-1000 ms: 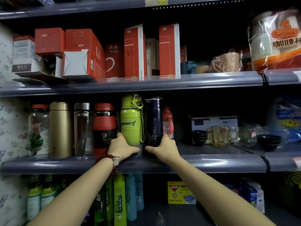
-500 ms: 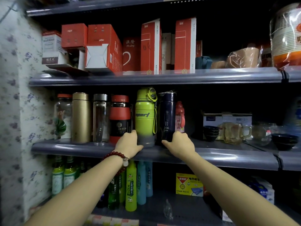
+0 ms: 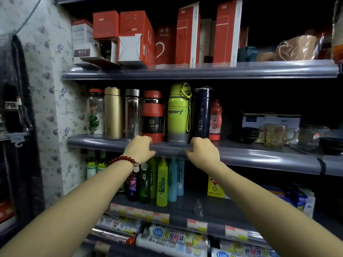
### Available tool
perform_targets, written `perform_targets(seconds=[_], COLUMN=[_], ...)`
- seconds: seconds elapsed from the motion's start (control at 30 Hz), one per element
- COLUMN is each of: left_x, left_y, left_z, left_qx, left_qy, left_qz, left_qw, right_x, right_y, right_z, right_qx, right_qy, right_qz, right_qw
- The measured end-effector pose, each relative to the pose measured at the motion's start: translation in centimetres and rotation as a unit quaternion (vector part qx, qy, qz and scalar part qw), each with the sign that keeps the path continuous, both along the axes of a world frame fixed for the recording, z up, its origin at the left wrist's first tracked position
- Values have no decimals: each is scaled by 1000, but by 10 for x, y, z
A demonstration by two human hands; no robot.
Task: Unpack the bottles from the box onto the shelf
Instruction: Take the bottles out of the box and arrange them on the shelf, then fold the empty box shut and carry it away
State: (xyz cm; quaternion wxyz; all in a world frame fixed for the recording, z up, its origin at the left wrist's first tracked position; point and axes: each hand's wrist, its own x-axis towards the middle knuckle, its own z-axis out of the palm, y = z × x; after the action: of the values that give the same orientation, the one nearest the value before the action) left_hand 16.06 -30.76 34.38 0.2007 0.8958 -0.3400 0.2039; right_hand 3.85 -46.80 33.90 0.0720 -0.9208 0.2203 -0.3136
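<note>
Seven bottles stand in a row on the middle shelf (image 3: 259, 156), so by the look of it much of the unpacking is done; no source box is in view, so what is left cannot be told.

From the left: a clear jar (image 3: 95, 112) with a leaf print, a gold flask (image 3: 113, 113), a clear glass bottle (image 3: 132, 114) that looks empty, a red bottle (image 3: 152, 115), a green bottle (image 3: 178, 113) with a loop strap, a navy flask (image 3: 201, 112) and a small red bottle (image 3: 215, 120) set further back. All are upright, capped and close together.

The left hand (image 3: 138, 149), fingers loosely curled, sits at the shelf edge just before the red bottle and holds nothing. The right hand (image 3: 202, 150), likewise curled and holding nothing, sits below the navy flask.

Red cartons (image 3: 137, 38) fill the top shelf; one has its end flap open, its contents hidden.
</note>
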Motion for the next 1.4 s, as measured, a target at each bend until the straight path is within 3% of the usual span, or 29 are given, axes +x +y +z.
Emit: perform_targets(seconds=[0.37, 0.7, 1.07, 1.27, 1.4], left_x=[24, 10, -69, -128, -159], left_y=[148, 298, 355, 381, 393], left_z=[-73, -155, -222, -297, -356], left_qx=[-80, -31, -111, -117, -97], left_qy=[143, 208, 239, 313, 355], left_qz=[91, 289, 515, 586, 605], left_qw=[982, 934, 816, 738, 706], right_x=[70, 151, 159, 141, 131], right_y=[119, 255, 346, 376, 388], right_z=[-71, -147, -222, -299, -364], right_qx=[115, 75, 80, 84, 105], right_qy=[87, 191, 275, 335, 383], right_qz=[138, 355, 551, 588, 592], right_qw=[980, 912, 784, 731, 701])
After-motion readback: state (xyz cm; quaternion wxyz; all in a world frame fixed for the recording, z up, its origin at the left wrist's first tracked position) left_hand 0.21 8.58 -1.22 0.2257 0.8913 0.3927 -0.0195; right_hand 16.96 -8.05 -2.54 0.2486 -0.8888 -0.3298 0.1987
